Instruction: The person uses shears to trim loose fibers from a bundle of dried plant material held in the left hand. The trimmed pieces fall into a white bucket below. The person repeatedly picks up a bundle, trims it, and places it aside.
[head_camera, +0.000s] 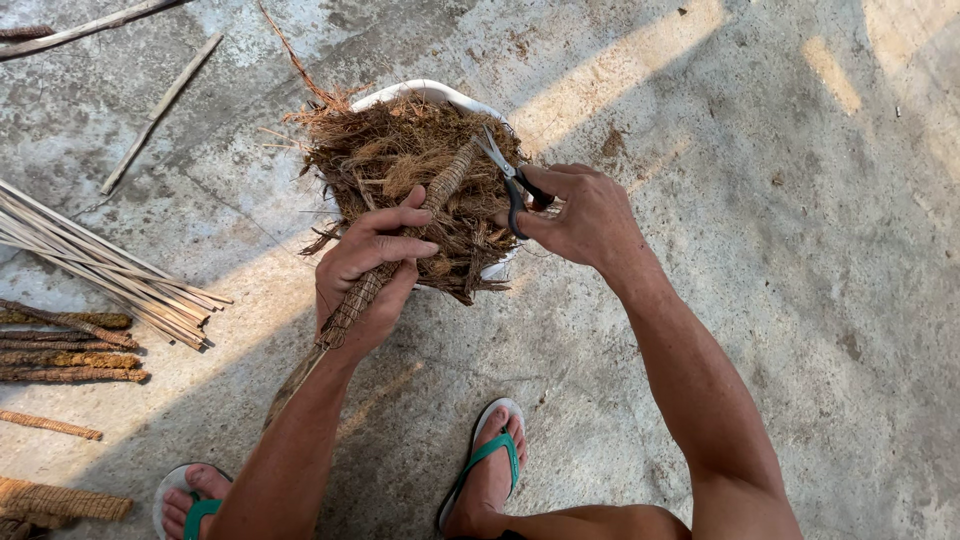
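Two hands are kept over the white plastic basin of brown coconut fibre. A fibre-wrapped stick is clasped in the left hand's closed grip, its tip angled toward the black-handled scissors, gripped by the right hand, so trimmings fall in.

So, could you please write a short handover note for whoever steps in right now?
Left hand: gripping a fibre-wrapped stick over the basin.
Right hand: holding black-handled scissors, blades open, tips at the stick's upper end.
White basin: on the concrete floor, heaped with brown fibre.
Done: several wrapped sticks lie on the floor on the person's left.
Left: a bundle of bare sticks lies beside them, unwrapped; the stick in hand appears to be mid-trim.
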